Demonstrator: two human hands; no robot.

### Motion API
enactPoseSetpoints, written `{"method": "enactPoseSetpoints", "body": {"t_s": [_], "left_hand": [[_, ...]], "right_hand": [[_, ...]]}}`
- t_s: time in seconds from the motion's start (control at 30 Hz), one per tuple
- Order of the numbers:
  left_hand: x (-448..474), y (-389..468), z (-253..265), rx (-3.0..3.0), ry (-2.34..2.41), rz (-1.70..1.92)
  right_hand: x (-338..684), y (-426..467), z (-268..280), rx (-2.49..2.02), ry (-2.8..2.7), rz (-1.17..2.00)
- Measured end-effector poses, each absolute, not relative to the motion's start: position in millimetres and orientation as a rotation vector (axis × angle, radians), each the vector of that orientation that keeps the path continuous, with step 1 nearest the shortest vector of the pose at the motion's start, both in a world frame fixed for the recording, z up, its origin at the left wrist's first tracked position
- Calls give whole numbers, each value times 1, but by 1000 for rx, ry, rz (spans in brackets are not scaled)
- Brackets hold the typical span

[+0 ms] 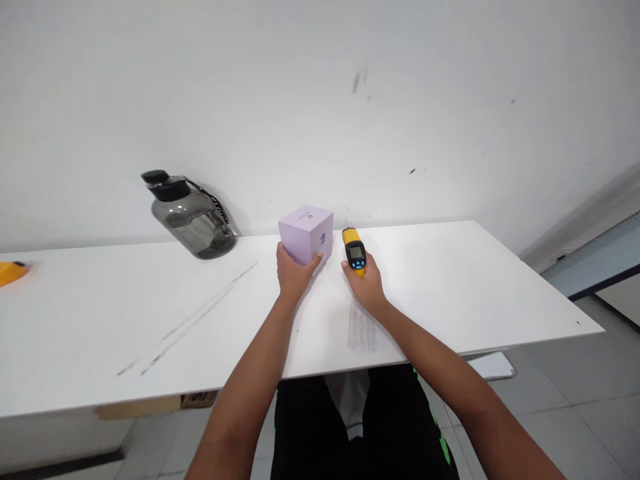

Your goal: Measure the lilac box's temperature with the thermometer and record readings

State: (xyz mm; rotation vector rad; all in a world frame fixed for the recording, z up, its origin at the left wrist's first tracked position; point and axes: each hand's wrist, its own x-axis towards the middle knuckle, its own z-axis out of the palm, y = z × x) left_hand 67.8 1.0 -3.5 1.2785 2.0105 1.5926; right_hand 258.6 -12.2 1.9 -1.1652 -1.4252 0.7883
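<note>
In the head view, a pale lavender cardboard box with a cube-like shape (306, 235) is held in the left hand (294, 275), its near lower part clasped between thumb and fingers, above the rectangular white tabletop (440, 287); whether its base is resting there cannot be told. A yellow-and-black plastic handheld device with a small grey screen (354, 251) is gripped by the right hand (367, 283), just right of the box, with the fingers wrapped around its handle. A tilted, translucent grey plastic bottle with a black cap (193, 223) is seen farther left, near the white wall (300, 100).
</note>
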Motion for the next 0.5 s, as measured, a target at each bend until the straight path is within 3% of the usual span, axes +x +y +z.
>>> {"method": "enactPoseSetpoints", "body": {"t_s": [0.5], "left_hand": [[66, 4, -9, 1280, 1948, 1601]], "right_hand": [[260, -12, 2, -1127, -1449, 750]]}}
